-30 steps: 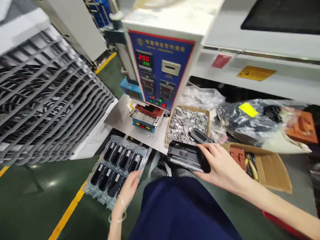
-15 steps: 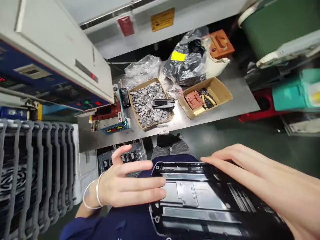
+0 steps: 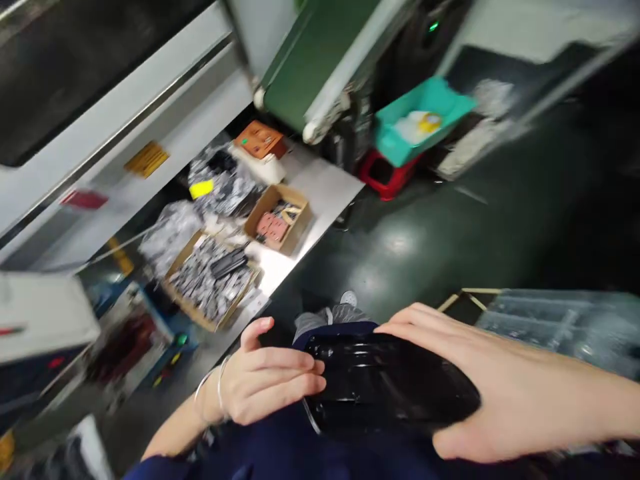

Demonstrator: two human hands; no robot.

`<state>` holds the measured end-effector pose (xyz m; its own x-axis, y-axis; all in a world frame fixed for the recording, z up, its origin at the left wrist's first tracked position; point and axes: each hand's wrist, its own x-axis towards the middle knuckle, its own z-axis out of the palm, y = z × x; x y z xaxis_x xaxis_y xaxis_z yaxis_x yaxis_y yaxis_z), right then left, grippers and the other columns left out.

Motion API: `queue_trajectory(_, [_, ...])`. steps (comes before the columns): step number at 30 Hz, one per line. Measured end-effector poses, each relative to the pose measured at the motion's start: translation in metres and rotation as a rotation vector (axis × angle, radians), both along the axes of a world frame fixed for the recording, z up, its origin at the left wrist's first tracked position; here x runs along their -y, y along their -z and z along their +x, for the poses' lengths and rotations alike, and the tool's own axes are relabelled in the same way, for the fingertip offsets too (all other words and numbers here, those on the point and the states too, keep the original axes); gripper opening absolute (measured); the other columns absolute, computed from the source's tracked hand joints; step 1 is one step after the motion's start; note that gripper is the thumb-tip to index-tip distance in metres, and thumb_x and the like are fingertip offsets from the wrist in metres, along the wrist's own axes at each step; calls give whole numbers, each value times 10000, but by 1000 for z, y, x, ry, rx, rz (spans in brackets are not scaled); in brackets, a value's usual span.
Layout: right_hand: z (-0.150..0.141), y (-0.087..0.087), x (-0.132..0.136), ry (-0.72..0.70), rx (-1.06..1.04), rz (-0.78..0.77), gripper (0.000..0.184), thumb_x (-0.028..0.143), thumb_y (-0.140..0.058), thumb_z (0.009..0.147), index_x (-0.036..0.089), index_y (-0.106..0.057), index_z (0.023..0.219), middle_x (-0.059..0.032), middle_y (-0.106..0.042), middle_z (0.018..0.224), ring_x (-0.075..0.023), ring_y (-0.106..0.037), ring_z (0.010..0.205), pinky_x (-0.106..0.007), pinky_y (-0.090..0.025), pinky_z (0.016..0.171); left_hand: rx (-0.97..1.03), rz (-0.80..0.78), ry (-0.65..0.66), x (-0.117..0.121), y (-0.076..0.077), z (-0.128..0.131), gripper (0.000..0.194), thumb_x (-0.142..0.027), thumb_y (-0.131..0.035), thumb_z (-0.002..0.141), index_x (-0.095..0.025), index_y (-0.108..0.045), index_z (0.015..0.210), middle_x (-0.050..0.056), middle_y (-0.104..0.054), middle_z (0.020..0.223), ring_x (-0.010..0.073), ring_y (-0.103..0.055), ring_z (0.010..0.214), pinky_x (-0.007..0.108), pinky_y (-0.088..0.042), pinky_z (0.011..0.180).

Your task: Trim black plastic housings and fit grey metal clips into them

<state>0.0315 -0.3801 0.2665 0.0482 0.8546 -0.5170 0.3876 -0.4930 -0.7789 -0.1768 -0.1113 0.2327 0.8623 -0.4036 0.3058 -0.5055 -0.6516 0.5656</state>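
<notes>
A glossy black plastic housing (image 3: 385,383) lies over my lap, held between both hands. My left hand (image 3: 265,383) presses its left end, fingers curled against the edge and thumb raised. My right hand (image 3: 505,387) wraps over the right end, fingers along the top and thumb underneath. The picture is smeared by motion. A clear tray of parts (image 3: 565,327) sits just behind my right hand.
A steel workbench (image 3: 325,183) at the left carries a cardboard box of small grey metal pieces (image 3: 210,283), a smaller box with red parts (image 3: 277,220) and plastic bags (image 3: 220,180). A teal bin (image 3: 420,120) and a red crate (image 3: 383,177) stand beyond on the green floor.
My head has swung to the right, so the bench and machine slid left. The black housing has turned over, its ribbed inside no longer showing. Both hands keep their hold.
</notes>
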Motion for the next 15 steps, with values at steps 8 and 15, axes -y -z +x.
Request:
queue_trajectory(8, [26,126,144,754,-899,-149,489,318,-800,754,152,-710,1205,4,-695,1080,-149,-639,1071,-167,-475,913,-78,-145,313,91,76,166,154,-322,-569,1042,-217,-647,1123,45,-746,1054,178,-701,1042,297,-263,1264])
queue_trajectory(15, [-13,207,205,1259,-1109,50,284,420,-803,761,157,-705,807,31,-688,749,-102,-658,694,-160,-517,673,-361,-153,670,150,137,280,201,-441,-648,991,-245,-692,1005,36,-727,994,192,-709,1031,267,-426,1158])
